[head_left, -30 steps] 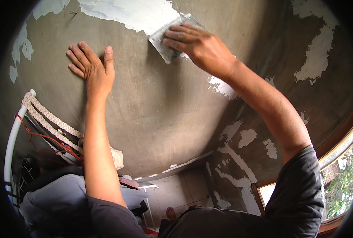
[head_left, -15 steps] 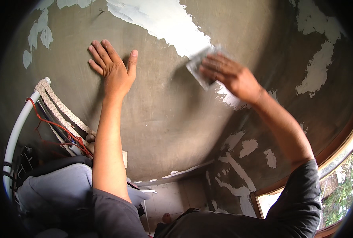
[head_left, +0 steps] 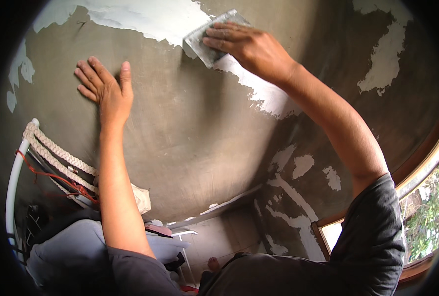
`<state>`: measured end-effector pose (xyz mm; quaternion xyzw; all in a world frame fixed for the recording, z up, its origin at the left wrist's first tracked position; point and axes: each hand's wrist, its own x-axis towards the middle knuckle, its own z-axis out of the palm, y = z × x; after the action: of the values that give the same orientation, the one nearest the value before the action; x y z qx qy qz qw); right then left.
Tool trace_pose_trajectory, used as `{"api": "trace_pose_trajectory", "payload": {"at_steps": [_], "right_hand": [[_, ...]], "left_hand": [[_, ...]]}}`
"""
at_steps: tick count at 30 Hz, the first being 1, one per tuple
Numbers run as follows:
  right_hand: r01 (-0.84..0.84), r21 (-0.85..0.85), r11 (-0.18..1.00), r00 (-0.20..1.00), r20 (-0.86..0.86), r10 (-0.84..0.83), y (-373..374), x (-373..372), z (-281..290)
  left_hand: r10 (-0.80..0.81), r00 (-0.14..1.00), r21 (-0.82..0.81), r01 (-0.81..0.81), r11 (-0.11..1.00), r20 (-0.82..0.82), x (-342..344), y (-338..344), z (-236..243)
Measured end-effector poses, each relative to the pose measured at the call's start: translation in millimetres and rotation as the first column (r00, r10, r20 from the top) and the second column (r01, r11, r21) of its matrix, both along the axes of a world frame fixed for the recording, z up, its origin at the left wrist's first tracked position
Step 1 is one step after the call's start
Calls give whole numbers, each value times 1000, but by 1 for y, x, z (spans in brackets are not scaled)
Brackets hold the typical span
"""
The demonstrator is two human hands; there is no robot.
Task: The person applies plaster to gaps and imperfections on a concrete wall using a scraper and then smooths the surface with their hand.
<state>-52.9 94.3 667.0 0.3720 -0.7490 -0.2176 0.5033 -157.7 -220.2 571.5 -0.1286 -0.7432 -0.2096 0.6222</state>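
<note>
Head view: flat grey plate (head_left: 198, 43) at edge of white coating (head_left: 143, 20)

Risk (judged): uneven finger pressure could tilt the plate, its corner gouging the coating or leaving ridges. Position: plate under the right hand's (head_left: 254, 49) fingers, which hold it to the wall (head_left: 170, 123); it lies above and right of the left hand (head_left: 107, 96). Left hand: holding nothing, 5 digits spread wide, laid against bare wall; palm contact unclear.

No lettering, number or sign can be read — none anywhere.
</note>
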Motion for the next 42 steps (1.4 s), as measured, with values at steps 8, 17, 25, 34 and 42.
{"api": "trace_pose_trajectory", "payload": {"at_steps": [8, 17, 25, 34, 42], "right_hand": [[145, -24, 989, 975, 176, -139, 60, 18, -67], [126, -85, 988, 960, 262, -100, 99, 24, -104], [184, -146, 972, 933, 337, -126, 141, 39, -150], [276, -263, 924, 912, 374, -166, 184, 60, -213], [51, -265, 963, 998, 41, -42, 95, 39, -85]], "left_hand": [[-23, 1000, 3, 23, 1000, 19, 0, -4, -1], [-8, 999, -14, 8, 1000, 36, -2, -9, 1], [-3, 999, -19, 4, 1000, 43, 2, -4, 1], [43, 999, -54, -43, 998, 10, 2, -4, 2], [44, 998, -46, -42, 998, 33, -2, -4, 0]]}}
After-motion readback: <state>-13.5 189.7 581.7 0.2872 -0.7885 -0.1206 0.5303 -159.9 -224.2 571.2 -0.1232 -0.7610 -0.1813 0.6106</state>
